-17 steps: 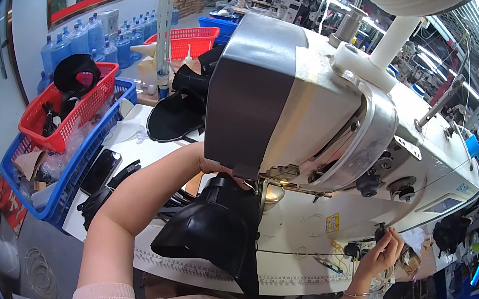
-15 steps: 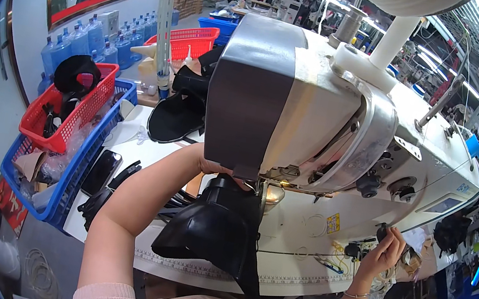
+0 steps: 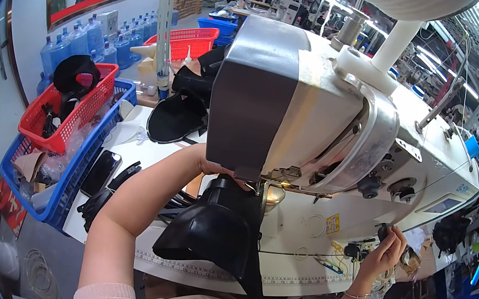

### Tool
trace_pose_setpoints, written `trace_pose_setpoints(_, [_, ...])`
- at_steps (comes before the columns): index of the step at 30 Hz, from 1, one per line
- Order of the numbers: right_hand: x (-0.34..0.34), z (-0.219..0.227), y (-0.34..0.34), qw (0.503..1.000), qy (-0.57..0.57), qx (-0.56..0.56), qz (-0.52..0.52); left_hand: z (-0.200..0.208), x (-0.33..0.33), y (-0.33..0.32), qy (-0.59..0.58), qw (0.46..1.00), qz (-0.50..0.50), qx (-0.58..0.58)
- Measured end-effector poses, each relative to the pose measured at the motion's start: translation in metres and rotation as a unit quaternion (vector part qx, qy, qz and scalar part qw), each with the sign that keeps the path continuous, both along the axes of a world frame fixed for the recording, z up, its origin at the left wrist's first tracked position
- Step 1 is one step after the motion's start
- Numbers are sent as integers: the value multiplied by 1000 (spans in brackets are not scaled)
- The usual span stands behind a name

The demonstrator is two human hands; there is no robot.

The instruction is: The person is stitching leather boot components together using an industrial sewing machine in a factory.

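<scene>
A sewing machine (image 3: 324, 100) with a grey front cover stands before me. Under its needle area lies a black moulded piece (image 3: 206, 233), its broad, smooth, curved part facing me and a long edge hanging over the table front. My left hand (image 3: 211, 166) reaches around the left of the machine head to the far side of this piece. Its fingers are mostly hidden there, so their grip does not show. At the right, the fingers of my right hand (image 3: 388, 247) are bent round a small black knob-like part (image 3: 384, 231) beside the machine body.
A phone (image 3: 101, 173) and black parts lie on the white table at left, beside a blue basket (image 3: 63, 202) carrying a red basket (image 3: 34, 128). Another black piece (image 3: 176, 118) sits behind my left arm. Tweezers (image 3: 329, 266) and loose threads lie near my right hand.
</scene>
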State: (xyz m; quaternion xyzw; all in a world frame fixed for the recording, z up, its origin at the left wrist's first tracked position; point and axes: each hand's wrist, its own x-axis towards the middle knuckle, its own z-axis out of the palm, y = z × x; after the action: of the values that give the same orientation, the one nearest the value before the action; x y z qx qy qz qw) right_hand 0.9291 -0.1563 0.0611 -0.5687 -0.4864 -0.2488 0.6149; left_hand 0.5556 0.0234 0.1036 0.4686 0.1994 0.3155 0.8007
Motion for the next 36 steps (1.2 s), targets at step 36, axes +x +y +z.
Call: trace_pose_setpoints(36, [272,85,43,852,360,228,305,6,-3,1,-8,1000,21,-15])
